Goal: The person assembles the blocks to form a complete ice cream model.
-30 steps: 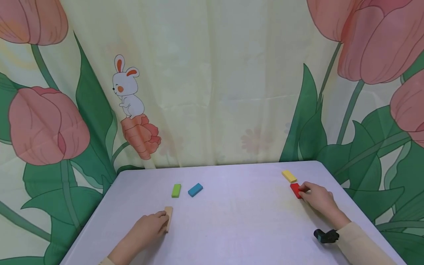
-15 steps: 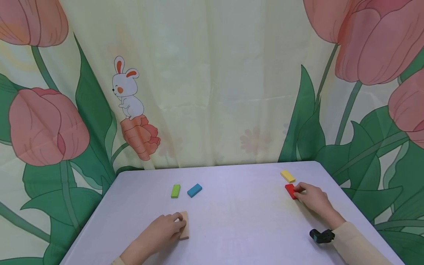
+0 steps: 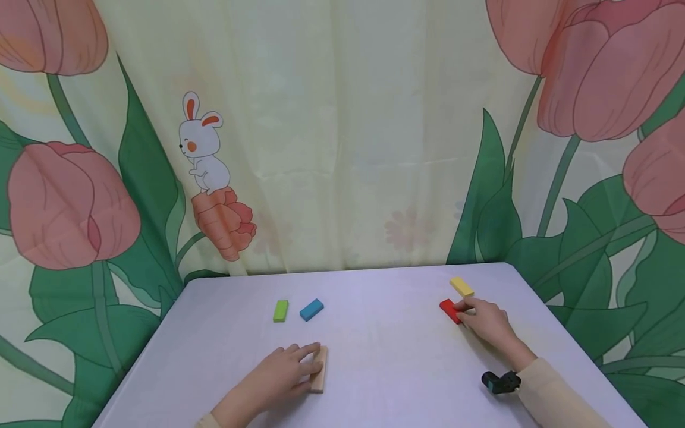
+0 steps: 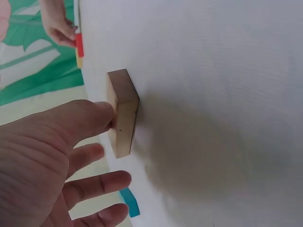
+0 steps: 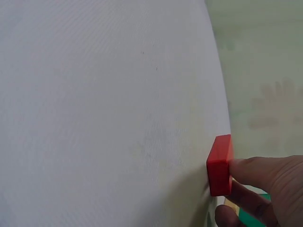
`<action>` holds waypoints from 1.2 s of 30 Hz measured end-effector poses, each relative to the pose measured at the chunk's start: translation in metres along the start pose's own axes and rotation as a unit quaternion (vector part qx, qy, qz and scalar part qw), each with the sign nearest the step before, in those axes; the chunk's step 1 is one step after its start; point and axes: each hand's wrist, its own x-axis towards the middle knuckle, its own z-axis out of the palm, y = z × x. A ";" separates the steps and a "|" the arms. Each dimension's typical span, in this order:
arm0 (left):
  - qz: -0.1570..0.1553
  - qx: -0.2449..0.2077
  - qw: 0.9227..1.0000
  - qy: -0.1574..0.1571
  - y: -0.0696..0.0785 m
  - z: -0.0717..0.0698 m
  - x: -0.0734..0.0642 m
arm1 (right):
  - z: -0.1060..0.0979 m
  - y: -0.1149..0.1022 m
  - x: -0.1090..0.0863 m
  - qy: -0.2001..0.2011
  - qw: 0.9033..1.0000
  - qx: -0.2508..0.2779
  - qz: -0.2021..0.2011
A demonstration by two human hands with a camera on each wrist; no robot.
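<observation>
My left hand (image 3: pixel 280 377) is at a plain wooden block (image 3: pixel 321 377) on the near part of the table. In the left wrist view the thumb touches the side of this wooden block (image 4: pixel 125 125), while the other fingers are spread and fairly straight, apart from it. Farther right, my right hand (image 3: pixel 489 327) pinches a red block (image 3: pixel 447 309). In the right wrist view the thumb presses against one side of the red block (image 5: pixel 219 165); part of the other fingers' contact is hidden behind it.
Just beyond the red block lies a yellow block (image 3: pixel 461 286). A green block (image 3: pixel 280 311) and a blue block (image 3: pixel 311 309) lie at the back left of the white-covered table (image 3: pixel 385 351). Behind the table hangs a curtain (image 3: pixel 342 148) printed with tulips and a rabbit.
The wooden block has gone to the right with my left hand, whose fingers have straightened. My right hand has shifted left along with the red block.
</observation>
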 end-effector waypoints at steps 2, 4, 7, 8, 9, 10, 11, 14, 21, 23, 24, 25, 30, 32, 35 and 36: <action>0.001 -0.009 1.000 -0.005 0.003 -0.001 0.004 | 0.004 -0.004 0.001 -0.001 1.000 -0.001 -0.001; 0.002 -0.017 1.000 -0.002 0.007 -0.002 0.008 | 0.006 -0.007 0.002 0.000 1.000 -0.002 0.000; 0.003 -0.026 1.000 0.007 0.014 -0.003 0.014 | 0.010 -0.013 0.004 -0.002 1.000 -0.002 -0.001; 0.005 -0.024 1.000 0.011 0.016 -0.003 0.016 | 0.011 -0.014 0.005 -0.003 1.000 -0.001 0.001; 0.009 -0.020 1.000 0.016 0.018 -0.004 0.017 | 0.012 -0.016 0.005 -0.004 1.000 0.001 0.002; 0.014 -0.013 1.000 0.022 0.020 -0.004 0.019 | 0.013 -0.017 0.006 -0.005 1.000 0.002 0.002; 0.021 -0.006 0.999 0.028 0.022 -0.004 0.020 | 0.014 -0.019 0.007 -0.007 1.000 0.005 0.002; 0.037 0.015 0.998 0.042 0.027 -0.005 0.024 | 0.017 -0.023 0.009 -0.010 1.000 0.011 0.003; 0.065 0.036 0.996 0.050 0.040 -0.006 0.034 | 0.024 -0.031 0.006 -0.010 1.000 0.016 0.001; 0.069 0.039 0.995 0.054 0.043 -0.006 0.037 | 0.028 -0.033 0.006 -0.011 1.000 0.014 0.001; 0.071 0.039 0.995 0.055 0.045 -0.006 0.038 | 0.029 -0.034 0.007 -0.011 1.000 0.013 -0.001; 0.069 0.036 0.996 0.052 0.047 -0.006 0.040 | 0.031 -0.036 0.007 -0.011 1.000 0.013 -0.003; 0.056 0.004 0.998 0.039 0.054 -0.007 0.048 | 0.038 -0.047 0.006 -0.018 1.000 0.022 -0.012; 0.052 -0.004 0.998 0.039 0.057 -0.006 0.051 | 0.041 -0.051 0.006 -0.019 0.999 0.026 -0.010; 0.046 -0.009 0.998 0.033 0.061 -0.004 0.055 | 0.045 -0.056 0.004 -0.019 0.999 0.033 -0.008; 0.044 -0.010 0.999 0.029 0.062 -0.003 0.056 | 0.047 -0.058 0.004 -0.019 0.999 0.034 -0.008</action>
